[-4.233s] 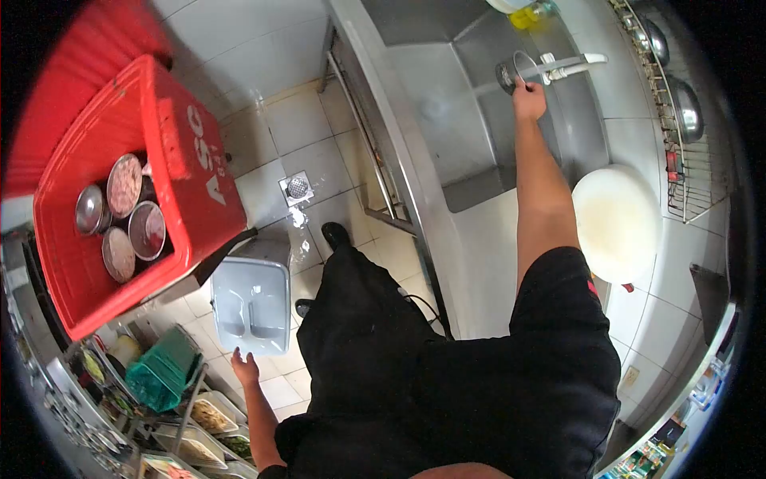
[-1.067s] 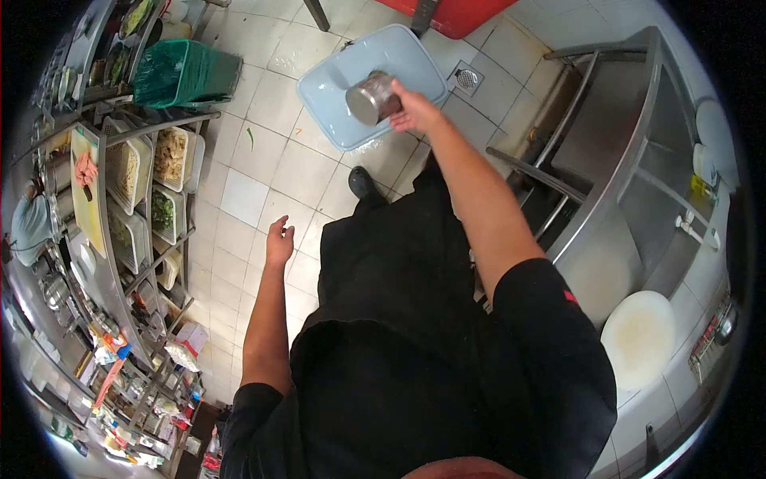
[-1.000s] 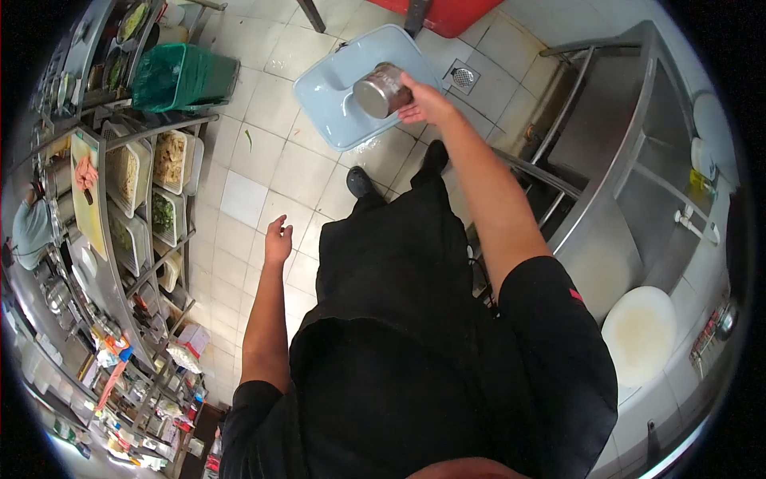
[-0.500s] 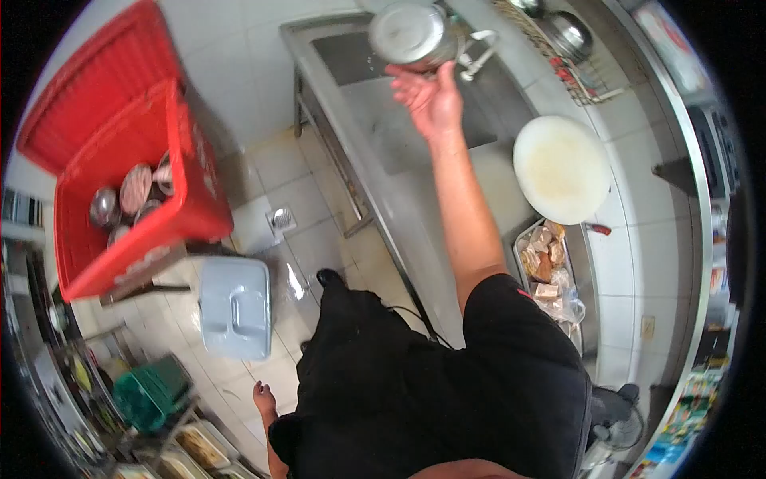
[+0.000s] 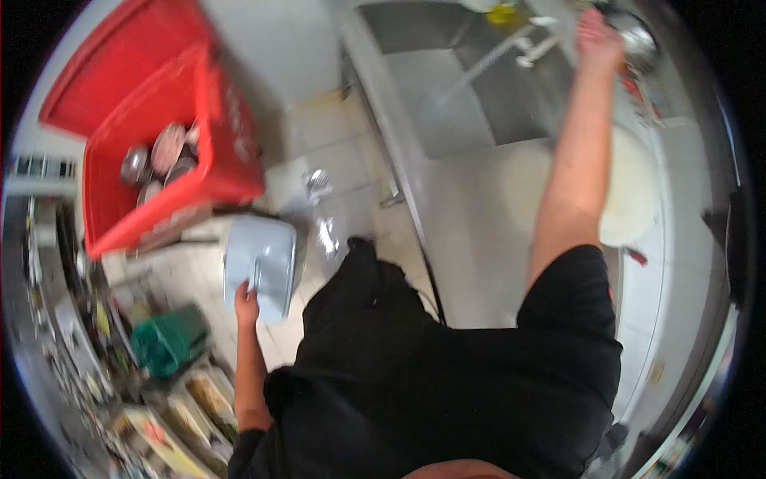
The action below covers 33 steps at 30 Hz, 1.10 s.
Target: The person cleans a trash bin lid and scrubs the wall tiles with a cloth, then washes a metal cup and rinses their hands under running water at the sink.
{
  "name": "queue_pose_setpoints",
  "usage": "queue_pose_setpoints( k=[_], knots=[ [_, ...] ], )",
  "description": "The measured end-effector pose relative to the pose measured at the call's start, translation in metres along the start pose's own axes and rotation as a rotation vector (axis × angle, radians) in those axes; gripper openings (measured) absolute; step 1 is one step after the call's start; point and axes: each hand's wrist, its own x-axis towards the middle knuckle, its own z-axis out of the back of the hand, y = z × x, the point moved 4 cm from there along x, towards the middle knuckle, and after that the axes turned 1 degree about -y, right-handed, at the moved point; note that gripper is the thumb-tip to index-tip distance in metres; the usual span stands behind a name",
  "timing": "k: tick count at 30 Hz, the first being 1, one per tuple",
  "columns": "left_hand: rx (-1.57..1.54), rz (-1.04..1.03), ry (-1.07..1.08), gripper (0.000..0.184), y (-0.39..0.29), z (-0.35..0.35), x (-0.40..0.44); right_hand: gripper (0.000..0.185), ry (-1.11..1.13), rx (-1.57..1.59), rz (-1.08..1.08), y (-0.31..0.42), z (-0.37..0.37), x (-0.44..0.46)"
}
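My right hand (image 5: 598, 41) is stretched out to the far right, beside a round shiny metal bowl (image 5: 636, 46) on the wire rack. Its fingers are blurred and I cannot make out whether they hold anything. Below it, water runs from the white tap (image 5: 536, 52) into the metal sink (image 5: 439, 96). Something yellow (image 5: 503, 13) shows at the sink's back edge. My left hand (image 5: 246, 302) hangs low at my side, fingers loosely bent and holding nothing visible. Beneath it in view is a grey plastic lidded bin (image 5: 271, 255) on the floor.
On the left stands a red cooler box (image 5: 227, 152), lid up, with several metal and pinkish items inside. A large round white board (image 5: 634, 191) leans by the wall behind my right forearm. A green basket (image 5: 169, 342) and food trays (image 5: 209, 399) are at lower left.
My right hand has moved right, from beside a metal pot at the tap to the rack. The pot is out of view. My left hand has risen, and the view has shifted.
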Motion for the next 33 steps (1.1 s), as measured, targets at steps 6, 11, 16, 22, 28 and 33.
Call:
queue_pose_setpoints(
  k=[6,11,16,22,28,33],
  knots=[
    [0.051,0.364,-0.005,0.044,0.034,-0.011,-0.096,0.033,0.013,-0.091,-0.295,-0.101,-0.068,-0.182],
    [-0.017,0.65,0.018,0.047,0.093,-0.022,-0.184,0.016,0.087,-0.407,-0.922,-0.316,-0.044,-0.517],
    [-0.05,0.724,-0.041,0.045,0.122,-0.024,-0.248,0.029,0.572,-0.924,-1.309,-0.437,-0.017,-0.769],
    [-0.031,0.725,-0.032,0.044,0.129,-0.026,-0.268,0.064,0.871,-1.431,-0.436,-0.569,-0.014,-0.844],
    [-0.058,0.826,0.055,0.044,0.166,-0.052,-0.3,0.066,0.985,-1.173,-1.394,-0.62,0.036,-0.844],
    [-0.083,0.806,0.074,0.044,0.183,-0.063,-0.292,0.052,0.554,-0.832,-1.495,-0.559,0.087,-0.824]
  ],
)
